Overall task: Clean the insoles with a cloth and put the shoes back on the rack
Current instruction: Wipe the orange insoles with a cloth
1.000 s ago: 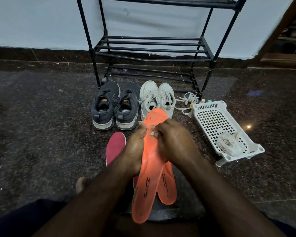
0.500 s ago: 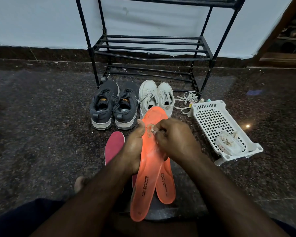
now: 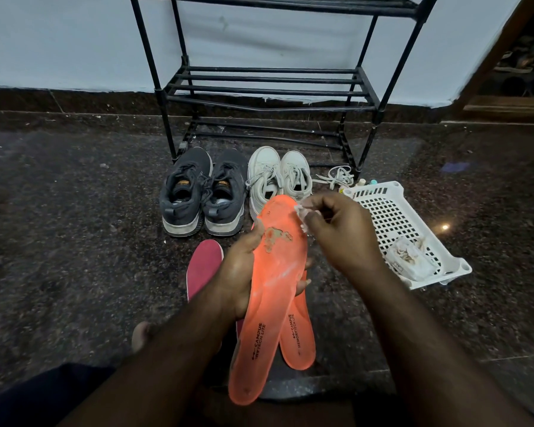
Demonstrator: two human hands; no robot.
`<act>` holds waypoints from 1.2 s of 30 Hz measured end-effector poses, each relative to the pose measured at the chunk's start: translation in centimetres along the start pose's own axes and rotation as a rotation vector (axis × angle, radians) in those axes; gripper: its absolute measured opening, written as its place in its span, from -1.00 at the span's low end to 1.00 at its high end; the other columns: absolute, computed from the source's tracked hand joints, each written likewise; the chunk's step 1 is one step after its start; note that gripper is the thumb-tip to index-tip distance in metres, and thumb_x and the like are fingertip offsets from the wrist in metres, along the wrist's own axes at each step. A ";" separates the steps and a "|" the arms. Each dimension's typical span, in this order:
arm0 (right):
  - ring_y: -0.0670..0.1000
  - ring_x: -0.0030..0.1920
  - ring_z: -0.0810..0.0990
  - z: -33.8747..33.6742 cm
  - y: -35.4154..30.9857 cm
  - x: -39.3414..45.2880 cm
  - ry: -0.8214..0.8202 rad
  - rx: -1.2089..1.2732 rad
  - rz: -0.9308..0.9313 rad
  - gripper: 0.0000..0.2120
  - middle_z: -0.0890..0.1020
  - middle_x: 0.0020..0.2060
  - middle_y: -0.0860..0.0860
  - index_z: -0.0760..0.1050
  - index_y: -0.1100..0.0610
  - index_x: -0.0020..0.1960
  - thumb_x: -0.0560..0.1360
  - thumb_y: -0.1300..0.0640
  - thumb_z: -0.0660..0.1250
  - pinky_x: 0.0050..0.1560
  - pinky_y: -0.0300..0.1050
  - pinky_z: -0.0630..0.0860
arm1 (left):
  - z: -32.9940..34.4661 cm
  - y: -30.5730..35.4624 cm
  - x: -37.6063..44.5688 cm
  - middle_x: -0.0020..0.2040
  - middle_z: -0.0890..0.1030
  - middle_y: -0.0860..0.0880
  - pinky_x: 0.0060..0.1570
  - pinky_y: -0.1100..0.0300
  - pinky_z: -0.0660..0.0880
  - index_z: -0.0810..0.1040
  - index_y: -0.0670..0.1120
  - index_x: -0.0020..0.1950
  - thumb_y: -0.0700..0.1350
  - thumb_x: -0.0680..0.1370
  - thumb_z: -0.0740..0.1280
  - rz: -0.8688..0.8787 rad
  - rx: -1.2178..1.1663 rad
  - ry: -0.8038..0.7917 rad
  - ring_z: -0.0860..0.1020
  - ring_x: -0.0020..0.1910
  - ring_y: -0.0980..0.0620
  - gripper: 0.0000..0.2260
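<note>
Hands grip insole and cloth; basket holds wipes.

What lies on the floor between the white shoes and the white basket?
In the head view, a loose white lace lies there, between the white shoes and the basket, with small bottle tops at the basket's far rim.

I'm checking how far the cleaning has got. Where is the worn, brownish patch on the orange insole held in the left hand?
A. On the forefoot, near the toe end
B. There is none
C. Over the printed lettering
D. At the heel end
A: the orange insole in the left hand shows the brownish patch on its forefoot, far from the lettering near the heel.
</note>
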State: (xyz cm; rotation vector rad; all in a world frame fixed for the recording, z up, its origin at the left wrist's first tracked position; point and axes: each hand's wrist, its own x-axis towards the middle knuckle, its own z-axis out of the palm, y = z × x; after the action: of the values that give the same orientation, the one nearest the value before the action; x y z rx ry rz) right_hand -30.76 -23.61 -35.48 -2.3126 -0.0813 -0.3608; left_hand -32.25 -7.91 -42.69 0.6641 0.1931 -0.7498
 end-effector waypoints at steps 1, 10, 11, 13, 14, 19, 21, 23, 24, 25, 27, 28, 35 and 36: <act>-0.11 -0.08 0.61 0.6 0.5 -0.1 -0.018 -0.025 -0.030 -0.90 0.66 -0.12 -0.10 0.64 0.04 -0.04 0.49 0.20 0.40 0.08 -0.05 0.55 | -0.3 0.0 0.3 0.33 0.49 -0.27 0.15 -0.20 0.45 0.49 -0.15 0.46 0.38 0.55 0.22 -0.015 0.022 -0.004 0.51 0.20 -0.25 -0.29; 0.01 -0.05 0.57 2.4 0.3 -0.3 -0.109 -0.137 -0.188 -0.89 0.59 -0.11 0.04 0.68 0.15 -0.04 0.45 0.21 0.43 0.05 -0.22 0.40 | 0.1 0.2 0.6 0.48 0.30 -0.31 0.49 -0.42 -0.04 0.41 -0.17 0.50 0.32 0.59 0.15 0.014 -0.090 -0.076 0.21 0.44 -0.33 -0.32; 0.02 -0.06 0.56 2.7 0.2 -0.4 -0.111 -0.136 -0.222 -0.91 0.59 -0.12 0.04 0.67 0.16 -0.06 0.45 0.20 0.43 0.04 -0.20 0.41 | 0.4 0.1 0.8 0.41 0.39 -0.31 0.47 -0.39 0.05 0.53 -0.16 0.40 0.35 0.57 0.14 0.024 -0.095 -0.094 0.28 0.42 -0.33 -0.32; 0.09 -0.09 0.57 3.4 -0.3 -0.7 -0.089 -0.157 -0.281 -0.94 0.60 -0.16 0.06 0.64 0.17 -0.13 0.42 0.24 0.39 0.03 -0.08 0.44 | 1.0 -0.1 0.9 0.25 0.56 -0.28 0.42 -0.27 0.29 0.65 -0.16 0.22 0.30 0.57 0.15 0.089 -0.080 -0.142 0.47 0.32 -0.28 -0.40; 0.12 -0.11 0.57 3.7 -0.1 -0.7 -0.073 -0.169 -0.296 -0.93 0.60 -0.18 0.06 0.61 0.17 -0.15 0.41 0.26 0.36 0.00 -0.02 0.45 | 1.0 -0.2 1.2 0.23 0.59 -0.29 0.38 -0.22 0.40 0.64 -0.21 0.24 0.25 0.62 0.13 0.111 -0.131 -0.213 0.52 0.30 -0.26 -0.41; 0.10 -0.16 0.58 3.4 0.9 -0.2 0.054 -0.172 -0.212 -0.87 0.62 -0.22 0.05 0.62 0.15 -0.17 0.38 0.29 0.30 -0.07 -0.01 0.52 | -0.2 -0.3 1.1 0.43 0.44 -0.30 0.36 -0.30 0.34 0.49 -0.20 0.43 0.38 0.59 0.02 0.076 -0.061 -0.118 0.44 0.33 -0.30 -0.25; 0.01 -0.17 0.55 3.0 0.1 -0.4 0.091 -0.094 -0.215 -0.89 0.61 -0.25 0.04 0.60 0.16 -0.19 0.37 0.31 0.32 -0.04 -0.13 0.49 | 0.4 -0.3 0.9 0.42 0.43 -0.33 0.35 -0.28 0.34 0.51 -0.21 0.41 0.39 0.59 0.05 0.069 -0.063 -0.122 0.43 0.31 -0.31 -0.25; -0.02 -0.20 0.51 3.1 -0.8 -0.8 0.093 -0.078 -0.265 -0.89 0.60 -0.28 0.03 0.57 0.17 -0.21 0.34 0.35 0.34 -0.09 -0.20 0.42 | 1.0 -0.2 1.1 0.20 0.62 -0.27 0.19 -0.13 0.52 0.66 -0.20 0.23 0.30 0.59 0.09 0.119 -0.066 -0.082 0.60 0.17 -0.24 -0.35; -0.01 -0.21 0.51 3.2 -0.9 -0.9 0.083 -0.092 -0.276 -0.86 0.60 -0.28 0.02 0.57 0.16 -0.21 0.32 0.36 0.35 -0.10 -0.18 0.41 | 1.2 -0.3 1.2 0.16 0.65 -0.26 0.18 -0.08 0.56 0.67 -0.20 0.21 0.26 0.60 0.09 0.119 -0.091 -0.134 0.63 0.16 -0.21 -0.38; 0.01 -0.22 0.52 3.3 -0.8 -0.8 0.076 -0.105 -0.268 -0.84 0.59 -0.29 0.01 0.56 0.15 -0.21 0.32 0.37 0.35 -0.12 -0.15 0.41 | 1.3 -0.4 1.1 0.16 0.65 -0.26 0.19 -0.07 0.55 0.65 -0.21 0.23 0.25 0.62 0.07 0.119 -0.106 -0.172 0.62 0.18 -0.22 -0.38; 0.02 -0.23 0.53 3.2 -0.2 -0.5 0.076 -0.117 -0.241 -0.82 0.59 -0.30 0.00 0.56 0.14 -0.20 0.32 0.39 0.34 -0.14 -0.15 0.41 | 0.7 -0.2 0.9 0.15 0.65 -0.24 0.20 -0.12 0.52 0.68 -0.17 0.21 0.33 0.61 0.03 0.100 -0.050 -0.097 0.60 0.14 -0.22 -0.32; 0.02 -0.23 0.53 3.0 0.1 -0.3 0.079 -0.122 -0.226 -0.82 0.59 -0.29 0.00 0.56 0.13 -0.20 0.32 0.39 0.33 -0.14 -0.15 0.42 | 0.3 -0.3 0.9 0.16 0.64 -0.23 0.26 -0.16 0.47 0.68 -0.16 0.21 0.36 0.60 0.00 0.103 -0.038 -0.056 0.58 0.16 -0.24 -0.29; 0.00 -0.19 0.54 3.0 -0.5 -0.6 0.046 -0.080 -0.253 -0.81 0.61 -0.26 -0.03 0.55 0.10 -0.18 0.34 0.36 0.32 -0.10 -0.13 0.46 | 0.9 -0.1 0.6 0.08 0.69 -0.21 0.08 -0.11 0.60 0.72 -0.14 0.14 0.35 0.62 -0.04 0.092 -0.075 -0.052 0.67 0.05 -0.18 -0.28; 0.01 -0.19 0.54 2.9 -0.1 -0.3 0.056 -0.096 -0.244 -0.80 0.60 -0.26 -0.03 0.55 0.09 -0.18 0.34 0.36 0.31 -0.10 -0.08 0.47 | 0.8 0.2 0.4 0.16 0.66 -0.22 0.16 -0.18 0.55 0.69 -0.16 0.19 0.35 0.62 -0.02 0.097 -0.079 -0.060 0.63 0.12 -0.22 -0.28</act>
State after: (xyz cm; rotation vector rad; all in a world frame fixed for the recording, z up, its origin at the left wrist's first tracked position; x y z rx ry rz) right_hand -30.42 -21.47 -37.39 -2.3904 -0.3261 -0.5633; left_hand -31.87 -8.50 -42.16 0.5713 0.1334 -0.6645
